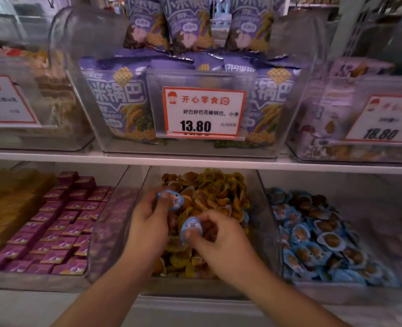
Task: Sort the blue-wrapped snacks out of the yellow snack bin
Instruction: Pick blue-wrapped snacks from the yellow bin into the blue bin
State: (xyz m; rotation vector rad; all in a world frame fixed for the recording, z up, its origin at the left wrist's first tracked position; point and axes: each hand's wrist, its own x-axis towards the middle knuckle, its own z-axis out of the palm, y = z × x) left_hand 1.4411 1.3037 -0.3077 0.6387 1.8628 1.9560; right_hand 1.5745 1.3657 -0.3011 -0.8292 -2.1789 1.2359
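A clear bin point(263, 208) on the lower shelf holds a heap of yellow-wrapped snacks point(215, 192). Both my hands are inside it. My left hand point(149, 223) pinches one blue-wrapped snack point(172, 199) at its fingertips, lifted a little above the yellow heap. My right hand point(221, 241) grips a second blue-wrapped snack point(191, 228) between thumb and fingers, close to the left hand. Another blue wrapper point(246, 218) peeks out at the right edge of the heap.
To the right, a bin point(275, 232) is full of blue-wrapped snacks point(318, 237). To the left lie purple boxed snacks point(60, 223). The shelf above carries bins of purple bags point(122, 100) and a price tag point(203, 112).
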